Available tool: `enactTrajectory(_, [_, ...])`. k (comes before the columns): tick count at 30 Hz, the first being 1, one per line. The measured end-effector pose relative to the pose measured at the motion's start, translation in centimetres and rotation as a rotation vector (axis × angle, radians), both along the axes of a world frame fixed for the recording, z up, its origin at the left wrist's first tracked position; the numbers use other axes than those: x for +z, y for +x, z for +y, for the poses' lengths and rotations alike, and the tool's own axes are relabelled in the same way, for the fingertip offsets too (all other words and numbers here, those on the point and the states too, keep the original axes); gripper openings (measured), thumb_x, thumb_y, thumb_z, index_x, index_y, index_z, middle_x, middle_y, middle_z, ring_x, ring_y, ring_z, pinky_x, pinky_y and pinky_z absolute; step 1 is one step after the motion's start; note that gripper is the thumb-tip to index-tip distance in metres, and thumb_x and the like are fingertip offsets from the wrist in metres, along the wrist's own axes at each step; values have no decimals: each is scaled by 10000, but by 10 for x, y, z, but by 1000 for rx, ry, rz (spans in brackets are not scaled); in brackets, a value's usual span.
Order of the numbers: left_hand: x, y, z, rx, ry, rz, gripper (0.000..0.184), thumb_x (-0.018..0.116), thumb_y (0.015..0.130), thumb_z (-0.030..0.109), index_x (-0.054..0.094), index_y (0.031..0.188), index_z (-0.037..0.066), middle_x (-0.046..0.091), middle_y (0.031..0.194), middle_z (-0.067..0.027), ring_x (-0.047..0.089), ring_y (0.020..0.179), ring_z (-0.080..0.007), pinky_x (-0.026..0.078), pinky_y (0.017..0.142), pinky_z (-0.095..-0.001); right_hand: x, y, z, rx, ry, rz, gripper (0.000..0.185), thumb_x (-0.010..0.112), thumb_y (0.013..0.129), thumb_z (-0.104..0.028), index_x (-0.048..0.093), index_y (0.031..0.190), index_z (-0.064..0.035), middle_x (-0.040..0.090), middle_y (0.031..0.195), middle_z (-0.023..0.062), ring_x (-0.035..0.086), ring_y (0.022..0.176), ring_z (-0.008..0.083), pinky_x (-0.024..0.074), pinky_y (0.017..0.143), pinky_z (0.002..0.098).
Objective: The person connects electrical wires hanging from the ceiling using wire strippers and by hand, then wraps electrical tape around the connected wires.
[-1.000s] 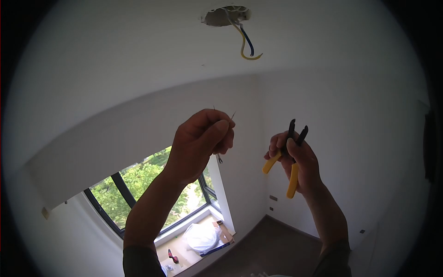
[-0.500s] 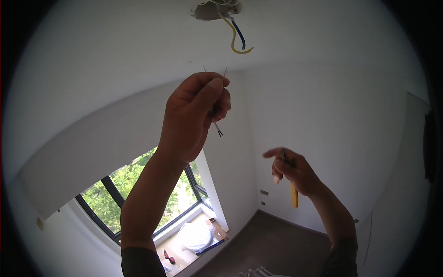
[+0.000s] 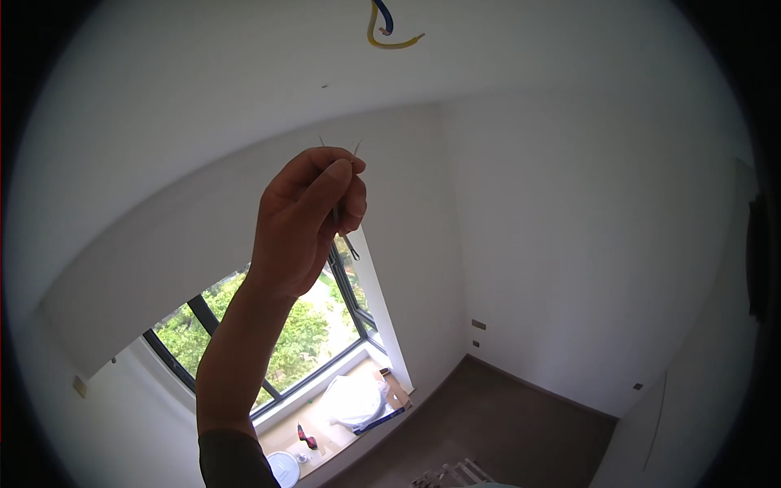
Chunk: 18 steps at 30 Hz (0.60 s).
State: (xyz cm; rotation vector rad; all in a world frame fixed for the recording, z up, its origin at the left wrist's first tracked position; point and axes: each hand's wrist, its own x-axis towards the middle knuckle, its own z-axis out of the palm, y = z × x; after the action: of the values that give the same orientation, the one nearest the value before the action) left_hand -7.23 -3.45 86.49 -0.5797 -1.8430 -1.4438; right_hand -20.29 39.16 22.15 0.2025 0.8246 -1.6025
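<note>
My left hand (image 3: 305, 215) is raised in front of the window, with thumb and fingers pinched on a thin cable (image 3: 351, 246). Two fine wire ends stick up above the fingertips, and the cable's other end hangs below the fist. Higher up, a yellow wire (image 3: 394, 45) and a blue wire (image 3: 387, 18) hang from the ceiling, apart from my hand; bare metal shows at their tips. My right hand and the yellow-handled pliers are out of the frame.
Below the window (image 3: 305, 346), the sill (image 3: 325, 446) holds a white plastic bag (image 3: 356, 400), a red and black tool (image 3: 307, 437) and a round white object (image 3: 283, 469). A pale slatted object (image 3: 455, 475) shows at the bottom edge.
My right hand lowered with the pliers and left the view. My left hand, still on the cable, rose and then shifted left. The view has tilted, so the ceiling hole is out of sight.
</note>
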Motion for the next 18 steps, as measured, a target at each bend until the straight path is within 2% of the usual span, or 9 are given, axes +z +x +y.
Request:
enactTrajectory(9, [12,-25,20,-143,0,78,155,521,1018,133,613,1063,15,619,788,-53,526,660,-96,414,582,-244,-48,-50,-7,-103,-243,132,450,611,904,-355,583,1185,-5,661,919,180,657,850,271,561,745,421])
enactTrajectory(11, [15,-24,26,-143,-27,102,186,446,1037,104,578,1106,-7,594,785,-52,500,675,-102,399,605,-262,-59,-55,-7,-115,-289,146,484,609,907,-375,574,1209,2,666,939,191,658,865,275,564,753,423])
enactTrajectory(17, [21,-19,34,-150,35,90,200,441,1028,84,581,1138,-9,642,862,-79,538,729,-118,437,661,-265,-66,-74,-15,-145,-443,203,588,605,916,-434,546,1280,23,682,1000,222,660,908,285,571,778,429])
enactTrajectory(18, [22,-18,34,-148,31,98,200,441,1028,84,581,1138,-9,642,862,-79,538,729,-118,437,661,-265,-14,-75,-39,-316,-340,143,371,624,886,-299,592,1121,-14,647,878,164,649,827,283,549,755,435])
